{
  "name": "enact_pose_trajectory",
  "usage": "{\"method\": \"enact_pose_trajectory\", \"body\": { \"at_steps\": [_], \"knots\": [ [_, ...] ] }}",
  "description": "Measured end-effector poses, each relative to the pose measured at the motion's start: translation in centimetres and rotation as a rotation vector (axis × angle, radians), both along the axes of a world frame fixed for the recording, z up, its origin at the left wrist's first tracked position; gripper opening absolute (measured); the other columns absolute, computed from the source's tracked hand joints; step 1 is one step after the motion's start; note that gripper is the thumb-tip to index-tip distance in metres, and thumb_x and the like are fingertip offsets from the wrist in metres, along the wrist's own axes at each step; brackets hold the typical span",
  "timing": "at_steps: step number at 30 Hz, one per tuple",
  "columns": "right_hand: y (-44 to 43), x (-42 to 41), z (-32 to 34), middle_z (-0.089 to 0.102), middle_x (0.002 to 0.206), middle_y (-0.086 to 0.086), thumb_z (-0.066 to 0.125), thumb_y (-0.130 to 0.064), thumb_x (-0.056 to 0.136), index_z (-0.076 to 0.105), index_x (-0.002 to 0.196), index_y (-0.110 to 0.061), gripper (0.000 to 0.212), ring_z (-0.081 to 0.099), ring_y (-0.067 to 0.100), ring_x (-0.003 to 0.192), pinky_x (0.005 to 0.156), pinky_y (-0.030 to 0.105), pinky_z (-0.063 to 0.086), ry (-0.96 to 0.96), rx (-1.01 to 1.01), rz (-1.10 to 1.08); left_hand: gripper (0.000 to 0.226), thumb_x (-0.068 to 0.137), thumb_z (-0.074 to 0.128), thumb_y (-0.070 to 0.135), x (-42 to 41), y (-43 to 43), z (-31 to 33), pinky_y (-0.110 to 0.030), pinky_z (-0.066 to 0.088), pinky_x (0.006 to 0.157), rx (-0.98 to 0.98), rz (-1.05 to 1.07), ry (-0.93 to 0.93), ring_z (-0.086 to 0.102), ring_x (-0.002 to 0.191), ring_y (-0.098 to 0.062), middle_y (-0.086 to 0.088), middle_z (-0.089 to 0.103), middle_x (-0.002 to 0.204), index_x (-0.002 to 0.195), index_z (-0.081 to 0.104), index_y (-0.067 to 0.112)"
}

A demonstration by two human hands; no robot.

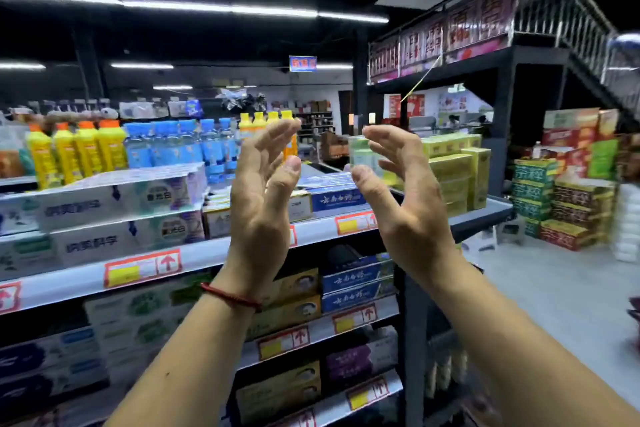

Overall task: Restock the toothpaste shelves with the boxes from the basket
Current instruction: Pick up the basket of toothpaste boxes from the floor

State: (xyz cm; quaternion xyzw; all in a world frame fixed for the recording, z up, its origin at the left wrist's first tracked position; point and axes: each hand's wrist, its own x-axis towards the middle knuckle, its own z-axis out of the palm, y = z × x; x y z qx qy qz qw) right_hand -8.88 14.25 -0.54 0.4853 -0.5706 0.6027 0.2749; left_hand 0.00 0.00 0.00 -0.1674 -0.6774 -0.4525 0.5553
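Note:
My left hand and my right hand are raised side by side in front of the top toothpaste shelf, palms facing each other, fingers spread, nothing in them. Between and behind them lie blue toothpaste boxes on the top shelf. White toothpaste boxes are stacked to the left. More blue boxes, gold boxes and purple boxes fill the lower shelves. No basket is in view.
Yellow and blue bottles stand behind the top shelf. Yellow-green boxes are stacked at the shelf's right end. Piled cartons sit on the floor at right, beside an aisle and a metal staircase.

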Motion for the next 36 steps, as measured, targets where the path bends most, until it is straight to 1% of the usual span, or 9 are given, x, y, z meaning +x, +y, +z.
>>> {"method": "enact_pose_trajectory", "body": {
  "at_steps": [5, 7, 10, 12, 14, 17, 22, 30, 36],
  "knots": [
    [3.1, -4.1, -0.5, 0.057, 0.135, -0.006, 0.060, -0.030, 0.096, 0.050, 0.137, -0.016, 0.045, 0.053, 0.008, 0.128, 0.107, 0.036, 0.045, -0.050, -0.031, -0.212, 0.038, 0.098, 0.049, 0.016, -7.8, 1.9, -0.6, -0.037, 0.041, 0.113, 0.009, -0.210, -0.074, 0.053, 0.136, -0.017, -0.005, 0.059, 0.143, 0.136, 0.049, 0.015],
    [5.6, -5.6, -1.2, 0.059, 0.131, -0.007, 0.060, -0.029, 0.096, 0.051, 0.135, -0.015, 0.043, 0.054, 0.005, 0.125, 0.103, 0.029, 0.046, -0.074, -0.054, -0.288, 0.036, 0.099, 0.050, 0.018, -11.1, 3.8, -1.3, -0.043, 0.040, 0.115, -0.005, -0.302, -0.077, 0.053, 0.136, -0.019, -0.006, 0.059, 0.142, 0.134, 0.051, 0.019],
    [10.3, -8.2, -2.3, 0.059, 0.127, -0.015, 0.061, -0.027, 0.097, 0.051, 0.135, -0.017, 0.040, 0.054, -0.003, 0.122, 0.099, 0.016, 0.043, -0.105, -0.041, -0.411, 0.037, 0.098, 0.051, 0.020, -16.1, 7.9, -2.4, -0.041, 0.041, 0.114, -0.007, -0.451, -0.097, 0.053, 0.136, -0.021, -0.009, 0.059, 0.142, 0.135, 0.051, 0.015],
    [13.5, -10.1, -2.9, 0.058, 0.130, -0.014, 0.060, -0.030, 0.097, 0.050, 0.134, -0.021, 0.040, 0.053, 0.001, 0.125, 0.104, 0.026, 0.045, -0.114, -0.028, -0.490, 0.039, 0.099, 0.052, 0.019, -19.2, 11.2, -3.2, -0.044, 0.041, 0.115, -0.019, -0.518, -0.108, 0.053, 0.136, -0.024, -0.011, 0.058, 0.142, 0.136, 0.051, 0.009],
    [17.4, -12.4, -3.5, 0.057, 0.133, -0.010, 0.060, -0.034, 0.096, 0.050, 0.135, -0.023, 0.041, 0.053, 0.007, 0.128, 0.107, 0.036, 0.045, -0.114, -0.018, -0.589, 0.040, 0.098, 0.053, 0.024, -22.6, 15.1, -3.8, -0.046, 0.040, 0.115, -0.034, -0.576, -0.098, 0.052, 0.136, -0.024, -0.009, 0.058, 0.142, 0.136, 0.051, 0.012],
    [23.3, -16.1, -3.6, 0.058, 0.133, -0.008, 0.061, -0.035, 0.096, 0.050, 0.135, -0.023, 0.043, 0.054, 0.007, 0.126, 0.105, 0.035, 0.046, -0.104, 0.013, -0.695, 0.037, 0.099, 0.054, 0.022, -27.6, 21.1, -4.3, -0.045, 0.041, 0.114, -0.083, -0.630, -0.071, 0.053, 0.135, -0.023, -0.005, 0.059, 0.140, 0.135, 0.052, 0.019],
    [33.8, -22.7, -2.3, 0.058, 0.131, -0.010, 0.067, -0.035, 0.094, 0.050, 0.135, -0.026, 0.046, 0.053, 0.000, 0.122, 0.101, 0.021, 0.043, -0.068, 0.150, -0.886, 0.042, 0.100, 0.057, 0.020, -36.3, 31.2, -3.8, -0.035, 0.043, 0.112, -0.183, -0.555, -0.083, 0.052, 0.135, -0.015, 0.000, 0.058, 0.140, 0.140, 0.051, 0.010],
    [46.0, -36.5, -1.3, 0.056, 0.133, -0.005, 0.063, -0.039, 0.090, 0.051, 0.136, -0.020, 0.052, 0.049, 0.012, 0.125, 0.103, 0.020, 0.036, 0.012, 0.322, -1.130, 0.046, 0.097, 0.060, 0.030, -51.1, 42.7, -3.5, -0.040, 0.046, 0.108, -0.301, -0.383, -0.080, 0.053, 0.130, -0.008, 0.006, 0.059, 0.136, 0.140, 0.052, 0.015],
    [50.3, -49.9, -2.9, 0.056, 0.132, -0.002, 0.060, -0.041, 0.090, 0.050, 0.137, -0.018, 0.053, 0.050, 0.017, 0.124, 0.106, 0.031, 0.041, 0.010, 0.402, -1.174, 0.047, 0.095, 0.060, 0.034, -64.4, 46.7, -4.7, -0.036, 0.046, 0.107, -0.368, -0.262, -0.144, 0.053, 0.126, -0.008, 0.007, 0.058, 0.134, 0.138, 0.051, 0.020]
  ]
}}
